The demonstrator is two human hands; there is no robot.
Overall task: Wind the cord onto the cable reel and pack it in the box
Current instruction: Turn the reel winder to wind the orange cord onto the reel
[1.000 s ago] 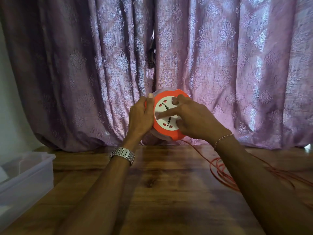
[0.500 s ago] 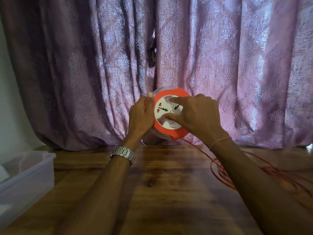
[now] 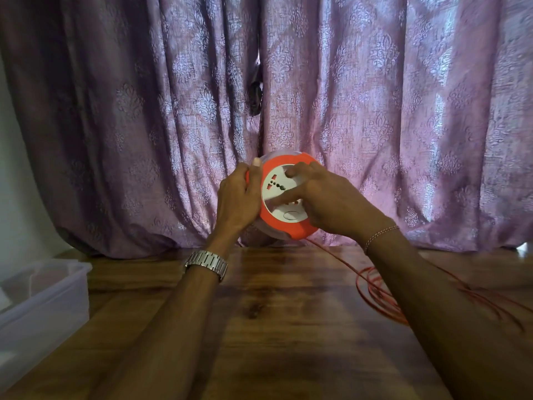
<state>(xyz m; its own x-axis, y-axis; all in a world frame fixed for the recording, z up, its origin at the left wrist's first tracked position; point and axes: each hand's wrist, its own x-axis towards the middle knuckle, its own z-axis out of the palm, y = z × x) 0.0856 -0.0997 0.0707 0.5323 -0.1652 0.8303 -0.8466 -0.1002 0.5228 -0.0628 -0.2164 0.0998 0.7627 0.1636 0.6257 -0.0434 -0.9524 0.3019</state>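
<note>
Since half a second ago the white socket face of the cable reel (image 3: pixel 284 197) has turned: its row of pin holes, then near the middle under the fingers, now sits toward the upper left of the disc, and an oval button shows at the bottom. The right hand (image 3: pixel 331 203) has shifted with it — its index finger, which reached up to the top of the face, now lies lower across the middle, with another fingertip pressed near the upper edge. The left hand (image 3: pixel 238 199) has kept its place on the reel's left rim.

The left hand grips the orange rim with fingers curled behind it and the thumb up at the top edge, clamped on the reel. The right hand's fingers are bent and press on the white face; whether any finger hooks into a recess there cannot be told. A metal watch (image 3: pixel 206 264) sits on the left wrist and a thin bracelet (image 3: pixel 380 233) on the right.

The reel is held upright above the far edge of the desk (image 3: pixel 274 327), in front of the purple curtain (image 3: pixel 375 111). From its underside the red cord (image 3: pixel 375 290) runs down to the right side of the desk, where it lies in loose loops partly hidden by the right forearm. A clear plastic box (image 3: pixel 43 301) stands at the desk's left edge — well apart from the reel.
</note>
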